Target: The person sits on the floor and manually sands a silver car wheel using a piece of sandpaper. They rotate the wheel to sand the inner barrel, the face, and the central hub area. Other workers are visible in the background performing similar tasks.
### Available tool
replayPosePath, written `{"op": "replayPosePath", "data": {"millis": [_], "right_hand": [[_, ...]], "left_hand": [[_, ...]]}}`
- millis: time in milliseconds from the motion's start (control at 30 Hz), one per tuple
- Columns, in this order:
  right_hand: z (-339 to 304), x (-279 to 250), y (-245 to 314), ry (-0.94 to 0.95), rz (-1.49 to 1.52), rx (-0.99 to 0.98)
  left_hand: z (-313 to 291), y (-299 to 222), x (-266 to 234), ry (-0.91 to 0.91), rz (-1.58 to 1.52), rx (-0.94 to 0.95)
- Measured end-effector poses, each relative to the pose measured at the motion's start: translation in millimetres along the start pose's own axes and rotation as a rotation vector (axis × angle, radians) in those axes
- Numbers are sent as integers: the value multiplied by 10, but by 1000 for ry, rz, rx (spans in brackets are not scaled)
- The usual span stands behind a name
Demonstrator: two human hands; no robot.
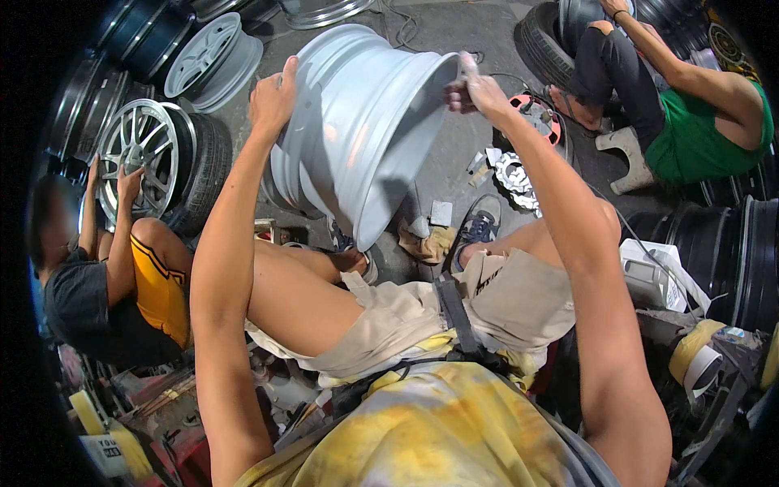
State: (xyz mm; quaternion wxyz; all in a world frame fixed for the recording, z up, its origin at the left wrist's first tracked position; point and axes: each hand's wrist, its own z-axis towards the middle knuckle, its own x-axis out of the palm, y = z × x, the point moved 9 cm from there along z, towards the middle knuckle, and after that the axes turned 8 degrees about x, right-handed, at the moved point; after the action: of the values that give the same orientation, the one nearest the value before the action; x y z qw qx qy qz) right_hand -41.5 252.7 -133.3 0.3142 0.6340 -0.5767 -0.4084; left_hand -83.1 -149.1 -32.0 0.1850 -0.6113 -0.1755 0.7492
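A large pale grey wheel rim stands tilted between my knees, its wide open barrel facing to the right. My left hand is closed on its upper left edge, thumb pointing up. At the upper right lip my right hand grips with its thumb against the edge and its fingers curled; the fingertips look dusty. The rim's lower edge hangs near my left shoe. Part of another grey rim shows behind it at the lower left. A crumpled brown cloth lies between my feet.
To the left, a person touches a spoked wheel with a tyre. Another person in green sits at the upper right, near a tyre. A silver toothed disc and a red round part lie by my right forearm.
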Motion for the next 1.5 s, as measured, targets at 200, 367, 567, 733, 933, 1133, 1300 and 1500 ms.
{"op": "replayPosePath", "data": {"millis": [200,367,567,733,933,1133,1300,1500], "right_hand": [[381,-731,-2496,-415,-657,229],[70,-231,-3483,-179,-934,146],[160,-89,-3784,-279,-1073,99],[515,-640,-3778,-468,-811,-7],[653,-361,-3349,-440,-780,-136],[861,-620,-3441,-439,-972,-398],[321,-175,-3013,-445,-658,-411],[-154,355,-3222,-237,-1010,-296]], "left_hand": [[-109,-119,4,8,-137,-30],[-101,-184,-136,1,-143,60],[-208,-509,-422,34,114,236],[-304,-648,-431,21,65,267],[-527,-613,-536,65,-31,232],[-414,-846,-484,129,-162,271],[-428,-665,-575,64,-88,274],[-365,-801,-633,-44,-185,332]]}}
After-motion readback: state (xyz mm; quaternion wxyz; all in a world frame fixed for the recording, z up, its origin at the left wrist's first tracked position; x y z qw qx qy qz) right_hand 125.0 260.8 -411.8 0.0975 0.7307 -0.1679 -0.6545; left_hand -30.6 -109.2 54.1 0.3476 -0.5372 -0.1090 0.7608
